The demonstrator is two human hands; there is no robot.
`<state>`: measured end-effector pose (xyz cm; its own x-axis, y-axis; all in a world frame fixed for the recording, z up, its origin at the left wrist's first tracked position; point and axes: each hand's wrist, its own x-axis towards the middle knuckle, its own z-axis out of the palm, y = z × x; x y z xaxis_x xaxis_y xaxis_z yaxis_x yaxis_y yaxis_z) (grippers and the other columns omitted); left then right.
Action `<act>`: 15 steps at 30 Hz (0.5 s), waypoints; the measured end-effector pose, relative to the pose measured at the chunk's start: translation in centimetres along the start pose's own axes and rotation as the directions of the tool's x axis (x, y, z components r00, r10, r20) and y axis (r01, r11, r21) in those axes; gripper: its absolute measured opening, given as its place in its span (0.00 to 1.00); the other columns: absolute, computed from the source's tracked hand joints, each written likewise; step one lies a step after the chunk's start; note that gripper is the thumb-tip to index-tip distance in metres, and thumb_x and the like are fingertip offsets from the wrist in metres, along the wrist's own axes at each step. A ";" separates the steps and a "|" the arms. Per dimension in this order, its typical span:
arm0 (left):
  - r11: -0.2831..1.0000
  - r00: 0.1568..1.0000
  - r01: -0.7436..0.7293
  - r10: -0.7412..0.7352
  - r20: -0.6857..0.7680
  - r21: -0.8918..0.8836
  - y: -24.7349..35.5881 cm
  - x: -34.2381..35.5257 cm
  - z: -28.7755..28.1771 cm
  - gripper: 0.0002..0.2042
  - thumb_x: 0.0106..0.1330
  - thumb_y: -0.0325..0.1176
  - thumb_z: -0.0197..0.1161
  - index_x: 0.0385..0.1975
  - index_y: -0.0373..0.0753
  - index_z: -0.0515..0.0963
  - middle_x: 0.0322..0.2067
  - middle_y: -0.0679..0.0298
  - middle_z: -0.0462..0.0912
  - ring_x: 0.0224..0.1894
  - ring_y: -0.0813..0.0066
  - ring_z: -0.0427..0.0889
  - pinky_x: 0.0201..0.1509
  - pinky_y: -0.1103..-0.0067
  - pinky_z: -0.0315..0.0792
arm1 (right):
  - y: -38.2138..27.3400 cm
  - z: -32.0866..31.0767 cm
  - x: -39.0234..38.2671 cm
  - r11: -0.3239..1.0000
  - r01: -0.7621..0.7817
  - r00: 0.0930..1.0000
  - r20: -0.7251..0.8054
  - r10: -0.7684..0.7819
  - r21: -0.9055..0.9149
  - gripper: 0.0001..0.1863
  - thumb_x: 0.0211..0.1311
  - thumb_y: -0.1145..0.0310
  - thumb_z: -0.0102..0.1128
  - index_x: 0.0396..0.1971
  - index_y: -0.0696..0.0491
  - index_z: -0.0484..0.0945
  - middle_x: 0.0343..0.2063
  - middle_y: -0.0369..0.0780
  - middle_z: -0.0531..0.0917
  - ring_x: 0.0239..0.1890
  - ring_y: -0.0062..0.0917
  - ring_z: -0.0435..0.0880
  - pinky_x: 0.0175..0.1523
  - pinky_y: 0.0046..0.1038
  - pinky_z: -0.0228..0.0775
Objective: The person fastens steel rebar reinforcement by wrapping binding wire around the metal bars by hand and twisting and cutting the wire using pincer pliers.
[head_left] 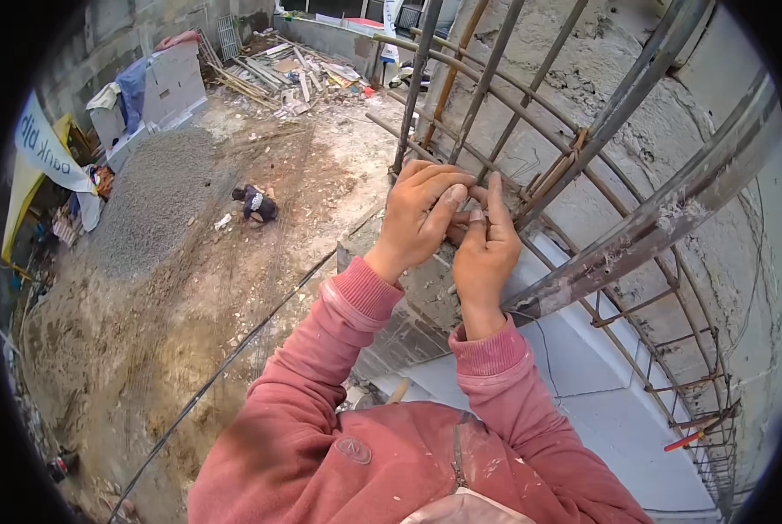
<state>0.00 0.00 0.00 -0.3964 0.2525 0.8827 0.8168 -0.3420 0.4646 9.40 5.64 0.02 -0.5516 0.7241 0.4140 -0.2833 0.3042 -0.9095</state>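
Both hands meet at the foot of several upright steel rebars, close to a concrete column. My left hand has its fingers curled together and its thumb pressed forward. Just beside it, my right hand points its index finger up, with thumb and other fingers bent inward. The fingertips of both hands nearly touch; whatever is pinched between them is too small or hidden to name. A horizontal rebar crosses the uprights above my hands, and a rusty tied joint sits to the right.
A thick mortar-crusted pole slants across the right side. White boards lie below, beside a rebar cage with a red-handled tool. Far below are a gravel heap, a crouching person, a debris pile and a black cable.
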 end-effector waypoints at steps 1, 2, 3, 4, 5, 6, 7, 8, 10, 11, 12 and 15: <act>1.000 1.000 0.003 -0.003 0.014 -0.008 0.0 0.0 0.0 0.08 0.57 0.32 0.56 0.31 0.36 0.79 0.34 0.56 0.79 0.37 0.61 0.73 0.45 0.71 0.66 | 0.9 0.2 0.3 0.987 0.096 0.995 -0.008 -0.098 -0.129 0.24 0.60 0.83 0.39 0.58 0.53 0.63 0.49 0.44 0.74 0.43 0.30 0.78 0.42 0.26 0.74; 1.000 1.000 0.005 -0.005 0.028 -0.016 0.0 0.0 0.0 0.08 0.57 0.32 0.56 0.31 0.36 0.79 0.33 0.56 0.80 0.37 0.60 0.73 0.44 0.71 0.66 | 1.4 0.2 0.4 0.948 0.187 0.981 -0.003 -0.194 -0.257 0.24 0.60 0.84 0.38 0.58 0.55 0.62 0.47 0.44 0.74 0.39 0.25 0.80 0.35 0.22 0.77; 1.000 1.000 0.003 -0.002 0.028 -0.014 -0.1 -0.2 -0.1 0.08 0.57 0.32 0.56 0.31 0.36 0.79 0.33 0.56 0.80 0.37 0.60 0.73 0.44 0.71 0.66 | 1.1 0.5 0.4 0.949 0.189 0.981 -0.003 -0.196 -0.254 0.24 0.60 0.84 0.38 0.58 0.55 0.62 0.47 0.44 0.74 0.39 0.25 0.80 0.35 0.22 0.77; 1.000 1.000 0.006 -0.006 0.013 -0.029 -0.3 -0.5 -0.1 0.07 0.57 0.30 0.55 0.30 0.35 0.78 0.33 0.57 0.79 0.37 0.62 0.73 0.44 0.72 0.67 | 0.5 0.8 0.2 0.989 0.102 0.995 0.003 -0.103 -0.103 0.24 0.60 0.83 0.38 0.57 0.55 0.63 0.45 0.43 0.75 0.35 0.22 0.79 0.33 0.21 0.77; 0.999 1.000 0.009 -0.009 -0.001 -0.044 -0.4 -0.7 -0.2 0.06 0.57 0.29 0.55 0.29 0.34 0.77 0.33 0.57 0.78 0.36 0.64 0.74 0.43 0.73 0.67 | 0.0 0.9 0.1 0.999 0.009 1.000 0.024 -0.010 0.049 0.23 0.61 0.83 0.38 0.57 0.55 0.63 0.44 0.43 0.75 0.32 0.20 0.79 0.31 0.20 0.77; 0.999 1.000 0.010 -0.010 -0.001 -0.042 -0.2 -0.9 -0.4 0.06 0.57 0.29 0.55 0.29 0.34 0.77 0.33 0.57 0.78 0.36 0.64 0.74 0.43 0.73 0.67 | -0.3 0.8 -0.2 0.999 0.008 1.000 0.025 -0.010 0.050 0.23 0.61 0.83 0.38 0.57 0.55 0.63 0.44 0.43 0.75 0.32 0.20 0.79 0.31 0.20 0.77; 0.988 0.995 0.077 -0.085 -0.050 -0.135 0.0 -1.0 -0.7 0.06 0.57 0.28 0.55 0.30 0.33 0.76 0.33 0.57 0.77 0.37 0.66 0.74 0.43 0.74 0.67 | -0.6 0.6 -0.5 0.954 -0.152 0.987 0.093 0.132 0.260 0.24 0.61 0.82 0.38 0.58 0.55 0.60 0.42 0.43 0.75 0.29 0.19 0.78 0.30 0.20 0.77; 0.963 0.982 0.139 -0.164 -0.091 -0.230 0.0 -1.1 -0.9 0.06 0.58 0.27 0.54 0.30 0.33 0.75 0.33 0.57 0.76 0.37 0.68 0.74 0.43 0.76 0.68 | -0.9 0.3 -0.7 0.840 -0.312 0.949 0.189 0.253 0.443 0.24 0.62 0.81 0.38 0.60 0.55 0.57 0.41 0.44 0.76 0.27 0.18 0.77 0.30 0.20 0.77; 0.958 0.976 0.144 -0.179 -0.122 -0.250 -0.6 -0.9 -1.1 0.06 0.58 0.26 0.54 0.33 0.32 0.74 0.34 0.57 0.75 0.37 0.69 0.74 0.43 0.76 0.68 | -1.7 -0.6 -0.9 0.857 -0.276 0.959 0.178 0.218 0.435 0.26 0.62 0.81 0.37 0.61 0.56 0.52 0.41 0.44 0.76 0.26 0.17 0.76 0.29 0.20 0.77; 0.950 0.970 0.148 -0.193 -0.147 -0.274 -1.0 -0.7 -1.2 0.07 0.58 0.25 0.54 0.35 0.32 0.72 0.34 0.57 0.74 0.37 0.70 0.74 0.44 0.77 0.68 | -2.0 -0.9 -0.9 0.873 -0.236 0.970 0.161 0.183 0.427 0.28 0.62 0.80 0.37 0.63 0.57 0.46 0.42 0.44 0.76 0.25 0.17 0.74 0.28 0.20 0.76; 0.949 0.964 0.195 -0.232 -0.132 -0.248 -1.2 -0.4 -1.0 0.11 0.57 0.25 0.54 0.40 0.31 0.70 0.36 0.56 0.74 0.41 0.68 0.74 0.46 0.75 0.68 | -2.3 -1.0 -0.8 0.884 -0.249 0.966 0.171 0.196 0.395 0.29 0.62 0.81 0.36 0.63 0.58 0.42 0.41 0.44 0.76 0.26 0.16 0.75 0.28 0.21 0.76; 0.971 0.970 0.194 -0.211 -0.117 -0.144 -0.9 0.4 -0.3 0.13 0.57 0.25 0.53 0.42 0.31 0.69 0.39 0.54 0.74 0.45 0.66 0.73 0.48 0.74 0.67 | -2.6 0.0 -0.7 0.889 -0.249 0.968 0.133 0.213 0.384 0.30 0.63 0.80 0.36 0.63 0.58 0.41 0.42 0.44 0.75 0.25 0.16 0.75 0.28 0.21 0.76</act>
<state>-1.03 0.16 -0.09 -0.6060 0.2111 0.7669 0.6559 -0.4130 0.6319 10.50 4.29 2.04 -0.6984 0.6837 0.2116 -0.4162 -0.1475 -0.8972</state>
